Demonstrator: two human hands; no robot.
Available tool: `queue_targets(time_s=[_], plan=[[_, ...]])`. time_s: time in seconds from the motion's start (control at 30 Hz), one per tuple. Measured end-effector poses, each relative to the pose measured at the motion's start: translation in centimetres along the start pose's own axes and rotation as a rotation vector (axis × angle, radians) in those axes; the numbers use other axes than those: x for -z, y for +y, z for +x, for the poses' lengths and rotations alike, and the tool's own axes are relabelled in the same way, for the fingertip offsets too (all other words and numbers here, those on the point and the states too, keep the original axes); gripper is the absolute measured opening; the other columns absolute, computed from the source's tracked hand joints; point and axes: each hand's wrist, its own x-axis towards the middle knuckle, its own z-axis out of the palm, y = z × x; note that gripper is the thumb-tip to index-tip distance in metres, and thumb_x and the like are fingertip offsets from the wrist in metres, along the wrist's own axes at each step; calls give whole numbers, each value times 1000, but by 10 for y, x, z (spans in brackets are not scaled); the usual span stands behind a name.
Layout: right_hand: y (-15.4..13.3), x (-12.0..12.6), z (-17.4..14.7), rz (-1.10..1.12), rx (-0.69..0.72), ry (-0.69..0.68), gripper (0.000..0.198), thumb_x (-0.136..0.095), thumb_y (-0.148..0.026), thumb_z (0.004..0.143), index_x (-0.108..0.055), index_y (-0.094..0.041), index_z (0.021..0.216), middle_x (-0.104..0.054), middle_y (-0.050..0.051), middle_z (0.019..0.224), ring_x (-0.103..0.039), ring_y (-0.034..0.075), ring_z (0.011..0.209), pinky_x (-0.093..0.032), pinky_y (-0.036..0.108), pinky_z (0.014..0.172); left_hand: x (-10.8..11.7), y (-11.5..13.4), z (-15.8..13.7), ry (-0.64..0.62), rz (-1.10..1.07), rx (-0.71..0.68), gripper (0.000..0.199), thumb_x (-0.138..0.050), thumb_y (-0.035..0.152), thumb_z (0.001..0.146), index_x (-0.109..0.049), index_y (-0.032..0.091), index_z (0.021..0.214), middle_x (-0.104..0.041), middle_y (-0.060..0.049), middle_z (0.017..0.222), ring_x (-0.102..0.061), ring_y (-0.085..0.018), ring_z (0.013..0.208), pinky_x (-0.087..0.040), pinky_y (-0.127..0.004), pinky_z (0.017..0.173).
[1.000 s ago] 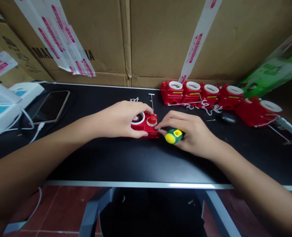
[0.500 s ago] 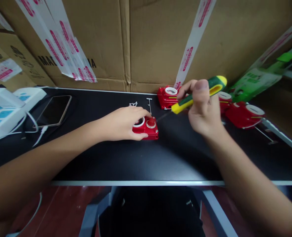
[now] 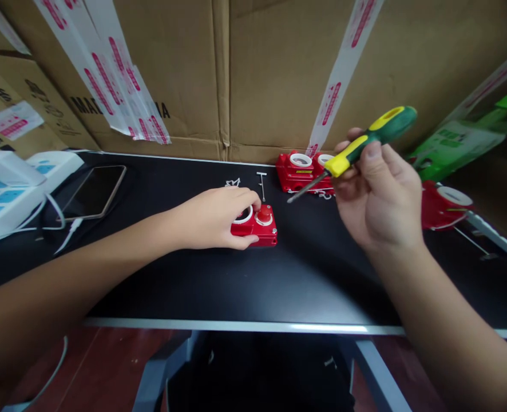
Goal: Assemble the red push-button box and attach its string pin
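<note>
A small red box [image 3: 267, 233] with a round red knob and a white-ringed dial lies on the black table [image 3: 245, 286]. Over its left end my left hand [image 3: 219, 216] is closed, thumb along the front side and fingers at the back, covering part of the dial. My right hand [image 3: 380, 189] is raised to the right of the box and grips a screwdriver [image 3: 360, 149] with a green and yellow handle. The screwdriver's metal shaft slants down and left, its tip apart from the box. Just behind the box lies a thin metal T-shaped rod [image 3: 262, 186].
Behind stand another red box [image 3: 292, 171] with white-ringed dials and a large taped cardboard box [image 3: 270, 74]. At right are a further red box [image 3: 444, 209] and a green package [image 3: 455, 143]. A phone [image 3: 92, 191] with a cable and a white power strip [image 3: 60, 166] lie left.
My right hand has moved right and turned palm-up, carrying the screwdriver higher, its tip farther from the red box. My left hand keeps its hold on the box.
</note>
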Motion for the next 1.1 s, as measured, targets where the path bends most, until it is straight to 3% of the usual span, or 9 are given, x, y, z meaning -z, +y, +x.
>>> queue_targets(time_s=[0.07,0.13,0.33,0.7,0.9,1.1], plan=[[-1,-8,-6,-15,48,-5,14,-79,-42,103,-84,-31,111,-79,1,99,-53,11,58,-49,25,49,0,0,0,-4,13,-1,44,-74,47,90,-66,21,125,-77,-8,121,-74,-27,109,-54,-36,92],[-2,-16,-13,-79,103,-25,19,-77,-46,104,-81,-30,116,-79,1,95,-52,12,56,-46,27,45,0,0,0,-6,30,-4,44,-74,46,89,-66,20,124,-77,-9,122,-74,-28,110,-55,-36,92],[-5,-28,-25,-194,153,-101,26,-74,-50,105,-76,-30,121,-81,5,98,-66,17,69,-50,30,48,-3,-1,0,20,53,-24,46,-74,44,90,-65,19,128,-77,-10,122,-74,-28,111,-56,-37,96],[-5,-29,-30,-241,143,-217,33,-70,-58,106,-73,-30,124,-81,5,104,-68,16,72,-50,28,51,0,3,-1,10,38,6,47,-74,44,89,-65,21,129,-77,-8,121,-74,-27,109,-55,-36,93],[-3,-27,-31,-214,111,-233,31,-68,-52,109,-71,-30,130,-81,5,104,-64,17,71,-53,31,53,0,3,0,7,50,11,42,-74,46,88,-66,20,121,-76,-8,113,-73,-26,100,-54,-35,85],[-3,-29,-33,-255,94,-212,31,-69,-56,107,-74,-33,128,-81,5,106,-70,20,76,-55,32,52,0,3,0,13,45,-12,40,-72,46,89,-66,20,119,-76,-8,113,-72,-26,100,-54,-35,85]])
